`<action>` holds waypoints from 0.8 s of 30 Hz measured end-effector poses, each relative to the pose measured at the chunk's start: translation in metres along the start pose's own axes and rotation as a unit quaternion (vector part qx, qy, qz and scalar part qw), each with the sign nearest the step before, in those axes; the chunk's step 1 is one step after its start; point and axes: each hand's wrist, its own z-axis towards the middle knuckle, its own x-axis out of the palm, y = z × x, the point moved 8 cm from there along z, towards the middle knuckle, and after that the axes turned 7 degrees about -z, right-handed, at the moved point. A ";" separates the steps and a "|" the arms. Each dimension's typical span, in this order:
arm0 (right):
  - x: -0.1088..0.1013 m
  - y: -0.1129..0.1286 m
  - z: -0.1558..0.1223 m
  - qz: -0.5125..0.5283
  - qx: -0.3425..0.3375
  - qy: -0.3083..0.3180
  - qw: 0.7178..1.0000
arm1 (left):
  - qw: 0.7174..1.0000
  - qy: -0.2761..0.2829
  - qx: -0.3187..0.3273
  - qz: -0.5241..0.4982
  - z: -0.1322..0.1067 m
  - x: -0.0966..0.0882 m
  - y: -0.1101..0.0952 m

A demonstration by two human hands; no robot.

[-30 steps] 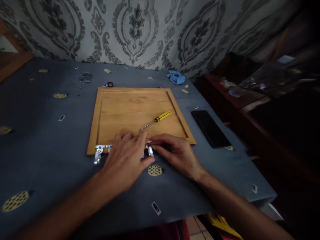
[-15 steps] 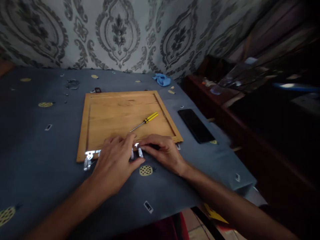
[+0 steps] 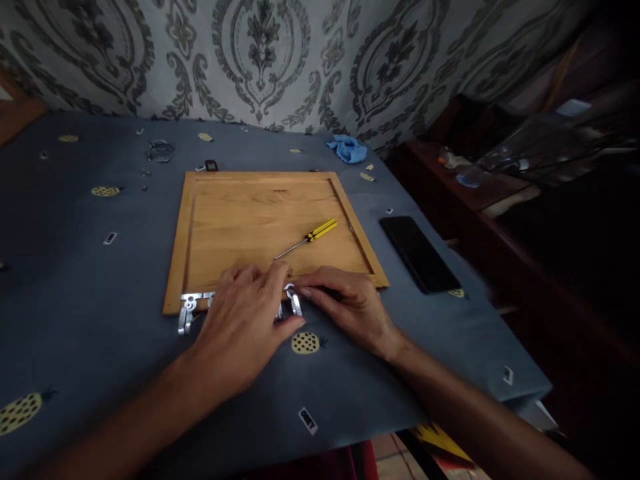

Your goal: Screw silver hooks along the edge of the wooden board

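A framed wooden panel (image 3: 250,220) lies flat on the cloth-covered table. Along its near edge runs a metal rail with hooks (image 3: 188,305), which hang past the edge. My left hand (image 3: 245,313) covers the rail's middle, fingers bent over the panel edge and thumb on the near side, holding the rail against the wood. At the rail's right end, my right hand (image 3: 350,303) pinches with thumb and forefinger; what lies between the fingertips is too small to make out. A yellow-and-black screwdriver (image 3: 320,231) rests on the panel just beyond my hands.
Right of the panel lies a black phone (image 3: 420,253). A crumpled blue cloth (image 3: 347,149) sits at the back, and a clear plastic item (image 3: 160,151) at the back left with tiny pieces (image 3: 145,180) near it. A patterned curtain (image 3: 260,60) hangs behind the table.
The view has shifted, so the panel and hands appear farther right. Both hands stay at the rail, the right fingertips still at its right end. The screwdriver lies unmoved on the panel.
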 end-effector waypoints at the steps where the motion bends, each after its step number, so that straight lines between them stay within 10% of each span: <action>1: 0.000 -0.002 0.000 0.006 0.008 0.002 1.000 | 1.000 -0.001 -0.002 0.000 0.000 0.000 0.000; 8: -0.011 -0.004 0.011 -0.053 -0.015 -0.033 0.998 | 1.000 0.004 0.000 -0.016 -0.001 -0.001 -0.001; 14: 0.002 0.014 0.024 -0.136 -0.135 0.074 0.979 | 1.000 0.022 -0.015 -0.013 0.002 -0.002 -0.002; 24: 0.010 0.017 0.032 -0.223 -0.130 0.161 0.953 | 0.999 0.004 -0.011 -0.036 0.001 -0.002 0.000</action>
